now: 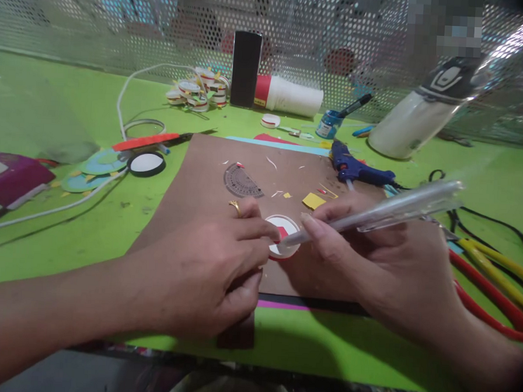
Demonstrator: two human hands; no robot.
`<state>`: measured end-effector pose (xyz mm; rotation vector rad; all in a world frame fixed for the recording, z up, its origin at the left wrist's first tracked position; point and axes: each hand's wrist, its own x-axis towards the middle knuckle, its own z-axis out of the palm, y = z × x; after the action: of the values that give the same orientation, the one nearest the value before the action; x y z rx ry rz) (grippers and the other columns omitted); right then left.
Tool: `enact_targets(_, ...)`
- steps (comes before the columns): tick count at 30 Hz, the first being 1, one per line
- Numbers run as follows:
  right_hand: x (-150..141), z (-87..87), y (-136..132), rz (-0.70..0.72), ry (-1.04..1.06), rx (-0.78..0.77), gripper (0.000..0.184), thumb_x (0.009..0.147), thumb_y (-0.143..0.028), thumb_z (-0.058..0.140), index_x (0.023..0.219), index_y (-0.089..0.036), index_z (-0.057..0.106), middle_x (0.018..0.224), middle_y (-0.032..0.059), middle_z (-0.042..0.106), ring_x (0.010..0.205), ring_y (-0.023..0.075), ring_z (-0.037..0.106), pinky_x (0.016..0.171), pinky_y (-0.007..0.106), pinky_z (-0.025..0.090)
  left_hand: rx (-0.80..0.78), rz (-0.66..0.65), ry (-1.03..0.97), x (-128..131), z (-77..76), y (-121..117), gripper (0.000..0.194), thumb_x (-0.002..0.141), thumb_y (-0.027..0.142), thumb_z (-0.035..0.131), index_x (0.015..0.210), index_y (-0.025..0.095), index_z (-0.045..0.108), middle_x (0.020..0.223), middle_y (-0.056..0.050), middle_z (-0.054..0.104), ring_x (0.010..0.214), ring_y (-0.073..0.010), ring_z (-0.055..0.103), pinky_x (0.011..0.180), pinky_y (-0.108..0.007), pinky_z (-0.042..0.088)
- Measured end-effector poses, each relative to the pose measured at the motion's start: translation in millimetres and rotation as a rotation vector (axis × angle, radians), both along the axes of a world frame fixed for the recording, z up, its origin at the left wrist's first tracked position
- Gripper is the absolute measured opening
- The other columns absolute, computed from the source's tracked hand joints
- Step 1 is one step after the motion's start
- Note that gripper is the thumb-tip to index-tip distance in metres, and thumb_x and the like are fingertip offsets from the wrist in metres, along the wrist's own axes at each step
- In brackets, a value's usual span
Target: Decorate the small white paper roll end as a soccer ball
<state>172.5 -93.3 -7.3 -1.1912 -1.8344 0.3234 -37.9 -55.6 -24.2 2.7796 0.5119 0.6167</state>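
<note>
My right hand is closed around a clear-barrelled pen, which slants down to the left. The pen's tip meets a small white round disc with a red edge, near a red paper piece lying on it. At the disc's left side, my left hand is closed, its index fingertip pressing on the red piece and the other fingers curled at the rim. A gold ring shows on that hand. Underneath is a brown sheet. A grey protractor and a yellow paper scrap lie beyond the disc.
A blue glue gun and red and yellow-handled tools lie right. Left are an orange cutter, a black-rimmed disc and a white cable. A phone, white cup and tilted bottle stand behind.
</note>
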Motion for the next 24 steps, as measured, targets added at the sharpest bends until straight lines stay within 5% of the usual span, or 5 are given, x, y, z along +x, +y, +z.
enact_targets(24,2.2,1.8,-4.5,0.063,-0.139,-0.009,0.015,0.092,-0.019,0.063,0.078,-0.022,0.066,0.063,-0.0026,0.071,0.052,0.012,0.064,0.051,0.023,0.051,-0.025,-0.024,-0.015,-1.8,-3.1,-0.1,0.018,0.089,0.007,0.049,0.076,0.018,0.052,0.092,-0.007,0.067,0.088,-0.0193,0.06,0.091,-0.037,0.047)
